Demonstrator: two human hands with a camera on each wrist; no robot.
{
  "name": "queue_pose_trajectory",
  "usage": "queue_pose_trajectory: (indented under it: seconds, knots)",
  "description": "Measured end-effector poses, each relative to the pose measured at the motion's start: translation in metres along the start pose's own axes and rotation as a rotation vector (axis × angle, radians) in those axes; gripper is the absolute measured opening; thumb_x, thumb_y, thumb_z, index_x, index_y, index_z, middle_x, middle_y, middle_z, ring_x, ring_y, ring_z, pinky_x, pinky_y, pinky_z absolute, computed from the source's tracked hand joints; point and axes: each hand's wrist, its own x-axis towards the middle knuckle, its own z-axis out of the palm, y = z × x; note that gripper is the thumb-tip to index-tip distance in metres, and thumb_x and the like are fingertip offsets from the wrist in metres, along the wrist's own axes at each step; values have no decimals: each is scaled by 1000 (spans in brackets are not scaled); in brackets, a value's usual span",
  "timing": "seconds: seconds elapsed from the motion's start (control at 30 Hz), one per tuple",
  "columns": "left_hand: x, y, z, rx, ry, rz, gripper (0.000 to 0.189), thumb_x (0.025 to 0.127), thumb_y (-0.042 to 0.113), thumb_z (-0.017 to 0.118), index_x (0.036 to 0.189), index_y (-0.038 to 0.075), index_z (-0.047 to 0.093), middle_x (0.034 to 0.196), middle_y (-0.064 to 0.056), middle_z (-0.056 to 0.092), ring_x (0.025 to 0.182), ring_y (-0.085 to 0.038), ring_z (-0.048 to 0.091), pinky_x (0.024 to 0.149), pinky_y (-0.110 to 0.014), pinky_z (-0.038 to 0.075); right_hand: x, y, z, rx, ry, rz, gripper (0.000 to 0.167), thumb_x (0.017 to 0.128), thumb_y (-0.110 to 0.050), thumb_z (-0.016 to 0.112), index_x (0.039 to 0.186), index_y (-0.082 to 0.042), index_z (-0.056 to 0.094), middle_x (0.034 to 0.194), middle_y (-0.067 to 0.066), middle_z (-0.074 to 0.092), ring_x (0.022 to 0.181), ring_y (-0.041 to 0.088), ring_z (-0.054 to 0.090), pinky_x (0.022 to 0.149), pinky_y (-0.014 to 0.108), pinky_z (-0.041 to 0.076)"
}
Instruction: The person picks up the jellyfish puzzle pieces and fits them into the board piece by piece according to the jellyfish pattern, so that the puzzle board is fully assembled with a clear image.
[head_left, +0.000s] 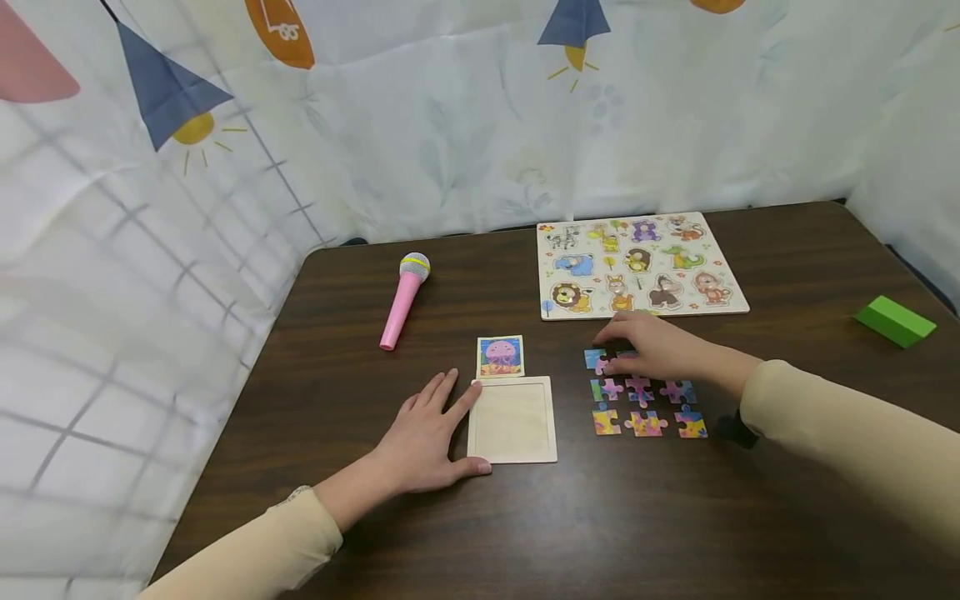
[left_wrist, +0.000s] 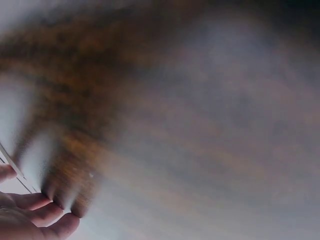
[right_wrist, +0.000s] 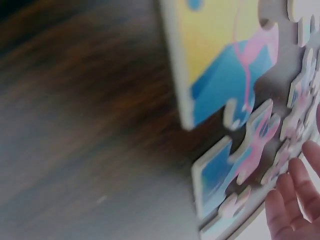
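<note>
My left hand (head_left: 423,437) rests on the table, fingers spread, its index fingertip and thumb at the left edge of a square wooden puzzle tray (head_left: 512,421). Just above that tray lies a small jellyfish picture card (head_left: 500,357). To the right are several loose jigsaw pieces (head_left: 647,423) in spaced rows. Over their top row hovers my right hand (head_left: 660,346), thumb and index finger apart, hiding some of them. In the right wrist view its fingers (right_wrist: 295,200) look loosely bent beside the pieces, and no piece shows in them. The left wrist view is mostly blurred table.
An animal puzzle board (head_left: 641,267) lies behind the pieces. The pink toy microphone (head_left: 403,300) is at the back left, and a green block (head_left: 895,322) sits near the right edge. A patterned curtain (head_left: 465,125) hangs behind the table.
</note>
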Motion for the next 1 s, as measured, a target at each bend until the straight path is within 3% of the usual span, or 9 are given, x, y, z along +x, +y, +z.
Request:
queue_pose_trajectory:
  seconds: [0.27, 0.43, 0.7, 0.87, 1.0]
  knots:
    - [-1, 1, 0, -8, 5, -11, 103, 83, 75, 65, 163, 21, 29, 168, -23, 23, 155, -45, 22, 116, -65, 33, 12, -4, 6, 25, -3, 41, 25, 88, -22, 82, 106, -8, 73, 105, 8, 66, 95, 20, 59, 85, 43, 51]
    - [-1, 3, 0, -14, 0, -19, 103, 82, 74, 67, 163, 21, 30, 168, -23, 23, 155, -45, 22, 116, -65, 32, 14, -9, 5, 34, -20, 56, 23, 88, -18, 82, 105, -7, 71, 102, 7, 67, 91, 18, 58, 83, 42, 51]
    - [-1, 2, 0, -5, 1, -9, 102, 83, 74, 66, 163, 20, 30, 168, -23, 23, 155, -45, 22, 116, -65, 32, 17, -16, 6, 53, 2, 17, 21, 90, -6, 77, 104, -12, 62, 101, 3, 71, 93, 19, 65, 84, 44, 55]
    - [-1, 2, 0, -8, -3, -6, 102, 84, 73, 66, 163, 19, 30, 168, -24, 23, 155, -45, 22, 116, -65, 33, 19, -22, 6, 162, -8, 33, 17, 91, -4, 75, 101, -13, 64, 94, 0, 73, 84, 14, 65, 77, 37, 55]
    - [-1, 3, -1, -10, -12, -13, 103, 83, 74, 66, 163, 20, 30, 168, -22, 23, 155, -44, 22, 117, -65, 32, 24, -34, 6, 316, -13, 117, 10, 93, -7, 73, 102, -9, 69, 91, 1, 77, 80, 12, 69, 74, 32, 55]
